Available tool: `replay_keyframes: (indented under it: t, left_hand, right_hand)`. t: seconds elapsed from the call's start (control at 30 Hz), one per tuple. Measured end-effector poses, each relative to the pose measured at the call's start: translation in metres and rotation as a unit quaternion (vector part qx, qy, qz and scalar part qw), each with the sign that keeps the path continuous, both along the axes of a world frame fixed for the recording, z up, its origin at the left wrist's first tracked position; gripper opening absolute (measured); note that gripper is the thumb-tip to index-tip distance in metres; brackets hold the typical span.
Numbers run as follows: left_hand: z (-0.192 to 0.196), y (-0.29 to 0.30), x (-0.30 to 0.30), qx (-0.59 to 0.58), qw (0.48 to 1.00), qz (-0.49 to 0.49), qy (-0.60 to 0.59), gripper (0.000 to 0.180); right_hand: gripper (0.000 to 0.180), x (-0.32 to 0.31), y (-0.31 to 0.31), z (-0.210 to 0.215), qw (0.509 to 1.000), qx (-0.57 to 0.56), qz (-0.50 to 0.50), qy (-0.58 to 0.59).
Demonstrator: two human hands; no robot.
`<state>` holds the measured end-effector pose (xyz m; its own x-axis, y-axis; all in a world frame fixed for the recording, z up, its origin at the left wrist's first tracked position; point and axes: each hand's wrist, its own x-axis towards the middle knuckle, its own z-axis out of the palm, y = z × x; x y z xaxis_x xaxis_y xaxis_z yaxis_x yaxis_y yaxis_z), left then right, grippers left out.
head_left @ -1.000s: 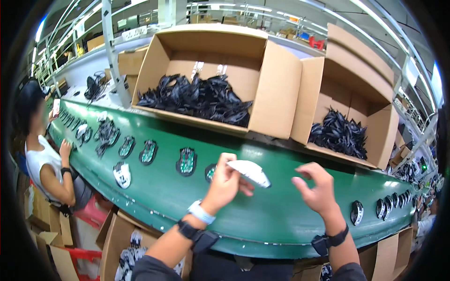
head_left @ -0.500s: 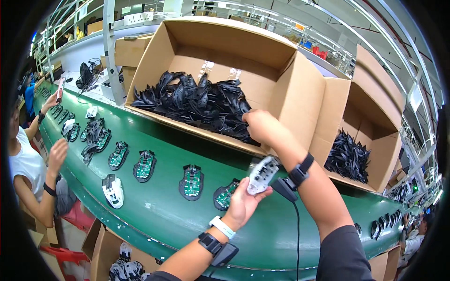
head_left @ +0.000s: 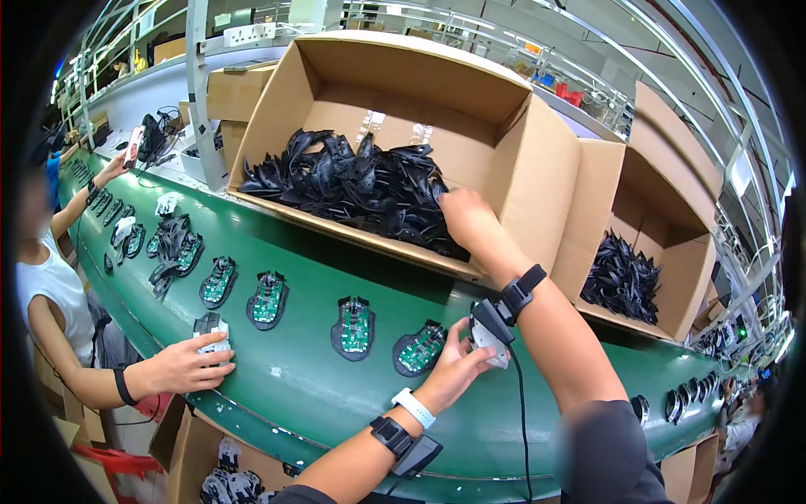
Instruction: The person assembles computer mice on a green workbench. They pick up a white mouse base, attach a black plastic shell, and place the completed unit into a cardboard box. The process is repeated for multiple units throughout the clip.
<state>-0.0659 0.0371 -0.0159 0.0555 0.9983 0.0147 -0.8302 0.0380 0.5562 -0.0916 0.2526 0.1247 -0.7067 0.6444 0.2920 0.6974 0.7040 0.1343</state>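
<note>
My left hand is closed around a white-and-grey mouse shell, partly covered by the black device strapped to my right wrist. Inside the large cardboard box, my right hand has curled fingers at the right edge of a heap of curved black plastic pieces. Its fingertips are hidden, so what it grips cannot be made out. Just left of my left hand lies a mouse base with a green circuit board; another such mouse base lies further left on the green work surface.
A co-worker's hand rests on a white mouse shell at left; their other hand holds a red-and-white object. A second box of black pieces stands right. A black cable hangs from my right wrist device.
My left hand has moved right and lower with the shell. The co-worker's near hand has come down onto the white shell. My right hand stays at the heap. The circuit-board bases appear slightly further right.
</note>
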Motion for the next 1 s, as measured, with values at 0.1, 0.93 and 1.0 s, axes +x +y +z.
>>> replay_keyframes:
  t: [0.1, 0.93, 1.0]
  left_hand:
    - [-0.014, 0.008, 0.001, 0.076, 0.993, -0.087, -0.007, 0.062]
    - [-0.002, -0.012, 0.032, 0.11, 0.881, 0.058, 0.456, 0.068]
    - [-0.001, -0.01, 0.03, 0.142, 0.803, 0.119, 0.567, 0.06]
  right_hand:
    - [0.028, 0.024, -0.014, 0.017, 0.992, 0.005, 0.062, 0.105]
    - [0.03, 0.309, -0.187, -0.13, 0.94, -0.177, -0.047, 0.287]
    - [0.034, 0.309, -0.184, -0.141, 0.937, -0.169, -0.082, 0.294]
